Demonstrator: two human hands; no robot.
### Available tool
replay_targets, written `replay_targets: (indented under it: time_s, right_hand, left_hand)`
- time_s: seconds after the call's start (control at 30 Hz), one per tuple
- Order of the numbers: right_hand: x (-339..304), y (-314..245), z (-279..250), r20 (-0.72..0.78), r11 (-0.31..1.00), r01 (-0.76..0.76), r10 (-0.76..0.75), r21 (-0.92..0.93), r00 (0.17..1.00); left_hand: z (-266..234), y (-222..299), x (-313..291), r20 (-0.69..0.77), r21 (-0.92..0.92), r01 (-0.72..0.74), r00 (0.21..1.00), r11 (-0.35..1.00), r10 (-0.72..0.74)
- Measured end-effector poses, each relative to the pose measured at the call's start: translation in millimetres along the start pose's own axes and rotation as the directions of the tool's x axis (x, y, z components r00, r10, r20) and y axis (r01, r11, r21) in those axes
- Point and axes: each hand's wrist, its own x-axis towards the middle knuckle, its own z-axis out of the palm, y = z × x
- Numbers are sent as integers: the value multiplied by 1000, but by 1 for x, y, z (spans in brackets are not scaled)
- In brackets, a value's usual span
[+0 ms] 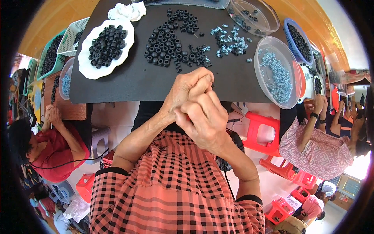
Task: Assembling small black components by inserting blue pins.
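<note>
Coral and black checks cover the shirt (171, 187) nearest the camera, and beyond it two bare hands meet where the near edge of the counter (128, 85) shows behind them. The left hand (191, 87) is farther out, its fingers curled in; the right hand (204, 121), just below and seemingly against it, is bent inward too. Whether either one pinches something small I cannot tell, since the knuckles hide what lies between

Past the hands, loose on the dark counter, sit the black rings (165, 43) in a crowded heap, with small dark bits (193, 59) at its near right side. Farther right are striped blue coils (227, 50), some lying singly; more lie in a clear dish (277, 46). On the left, a white plate (86, 58) carries another mound of rings

The rings look light, stiff and smooth, apt to roll; a pinch across the outer wall should suit them. The coils seem lighter still, perhaps springy, best taken by the sides with little pressure

A far tray (210, 3) is cut off by the upper border, and the dark bits crowd too closely to name. Out at the sides, a person in red (58, 160) and a person in a pink patterned top (317, 144) appear small and bent by the lens, whatever they hold unreadable
</note>
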Motion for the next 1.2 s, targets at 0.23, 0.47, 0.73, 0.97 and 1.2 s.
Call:
replay_targets:
  time_s: [0.23,0.47,0.73,0.97,1.2]
  right_hand:
    - [6,24,-3,-38,991,-128,129,25,991]
    - [3,12,3,-29,997,3,0,82,1000]
    - [-1,2,3,-59,1000,7,-6,21,998]
    - [5,20,0,-50,988,-146,149,54,988]
    - [5,-4,1,136,988,52,-72,143,988]
  left_hand:
    - [0,-5,-1,-51,104,-253,964,962,259]
    - [1,-9,3,-59,11,-179,982,984,179]
    - [-3,-10,2,-6,2,-122,993,993,122]
    - [-2,-10,0,-22,138,-224,973,965,229]
    - [-2,6,2,-16,-51,-42,999,998,41]
